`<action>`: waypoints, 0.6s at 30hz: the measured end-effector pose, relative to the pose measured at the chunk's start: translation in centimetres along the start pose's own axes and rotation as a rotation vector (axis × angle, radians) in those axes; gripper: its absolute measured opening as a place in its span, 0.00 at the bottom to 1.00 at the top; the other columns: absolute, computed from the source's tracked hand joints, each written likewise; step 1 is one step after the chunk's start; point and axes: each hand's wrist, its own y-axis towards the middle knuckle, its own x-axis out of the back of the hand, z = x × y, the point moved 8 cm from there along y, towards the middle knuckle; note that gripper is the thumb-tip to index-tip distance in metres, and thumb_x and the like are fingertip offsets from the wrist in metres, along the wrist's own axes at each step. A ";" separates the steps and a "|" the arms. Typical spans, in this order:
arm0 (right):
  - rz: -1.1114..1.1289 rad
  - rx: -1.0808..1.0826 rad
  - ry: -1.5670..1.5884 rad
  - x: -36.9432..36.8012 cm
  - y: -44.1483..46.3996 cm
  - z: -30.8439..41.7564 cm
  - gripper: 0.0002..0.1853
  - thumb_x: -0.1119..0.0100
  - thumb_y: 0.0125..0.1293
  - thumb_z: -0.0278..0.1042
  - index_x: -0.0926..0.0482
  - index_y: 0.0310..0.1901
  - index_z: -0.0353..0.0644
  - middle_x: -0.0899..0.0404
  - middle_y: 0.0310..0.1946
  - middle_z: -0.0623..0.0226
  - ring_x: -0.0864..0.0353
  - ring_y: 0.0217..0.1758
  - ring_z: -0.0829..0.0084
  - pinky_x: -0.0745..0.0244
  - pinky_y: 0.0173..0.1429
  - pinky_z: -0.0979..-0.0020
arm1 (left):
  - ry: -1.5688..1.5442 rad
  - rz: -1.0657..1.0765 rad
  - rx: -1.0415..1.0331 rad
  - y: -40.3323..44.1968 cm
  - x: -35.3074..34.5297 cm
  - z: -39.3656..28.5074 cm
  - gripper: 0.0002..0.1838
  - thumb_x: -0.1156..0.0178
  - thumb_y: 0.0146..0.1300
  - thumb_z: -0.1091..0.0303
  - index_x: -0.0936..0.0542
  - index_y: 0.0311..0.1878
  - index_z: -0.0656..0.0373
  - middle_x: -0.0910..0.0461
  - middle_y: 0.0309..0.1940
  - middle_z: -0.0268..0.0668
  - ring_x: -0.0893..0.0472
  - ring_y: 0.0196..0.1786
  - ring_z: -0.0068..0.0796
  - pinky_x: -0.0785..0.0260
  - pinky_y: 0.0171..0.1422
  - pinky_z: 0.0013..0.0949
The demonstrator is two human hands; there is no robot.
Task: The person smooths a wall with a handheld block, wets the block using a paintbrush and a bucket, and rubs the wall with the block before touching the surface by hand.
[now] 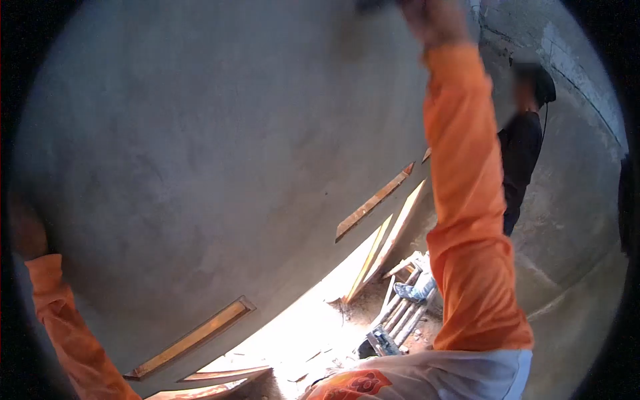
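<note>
Your orange right sleeve (467, 200) is filling the near right, before a broad grey wall (233, 133).
Your right hand (437, 19) is blurring at the far edge of view beside a dark object (375, 5), so you are leaving me unable to tell whether it is gripping that; your left hand (28, 230) is lying in shadow at the left, its grip also unreadable. The grey wall is spanning your front, looking mostly smooth but mottled; what is left to do, I cannot tell. Wooden strips (373, 203) are showing along it, and a person in dark clothing (523, 150) is standing at the right.
</note>
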 end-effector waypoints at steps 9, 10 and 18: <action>-0.191 -0.318 -0.296 -11.9 -17.5 4.4 0.18 0.41 0.54 0.35 0.29 0.45 0.34 0.27 0.39 0.51 0.26 0.42 0.52 0.29 0.45 0.60 | -0.074 0.050 0.075 -2.7 -3.6 5.6 0.27 0.54 0.66 0.52 0.31 0.59 0.64 0.31 0.58 0.49 0.33 0.61 0.45 0.44 0.65 0.41; -0.078 -0.172 -0.237 -14.4 -18.0 7.6 0.19 0.40 0.54 0.36 0.28 0.45 0.35 0.28 0.40 0.51 0.27 0.44 0.52 0.28 0.45 0.59 | -0.103 0.039 0.110 -2.4 -3.4 5.2 0.27 0.54 0.66 0.52 0.31 0.59 0.63 0.31 0.59 0.48 0.34 0.62 0.45 0.45 0.67 0.41; -0.915 -1.124 0.502 -11.6 -38.7 0.6 0.17 0.44 0.63 0.44 0.29 0.37 0.34 0.30 0.25 0.71 0.31 0.24 0.79 0.32 0.28 0.76 | -0.070 -0.008 0.026 -1.3 -1.4 0.9 0.27 0.57 0.66 0.53 0.34 0.61 0.61 0.34 0.63 0.42 0.43 0.69 0.47 0.58 0.72 0.46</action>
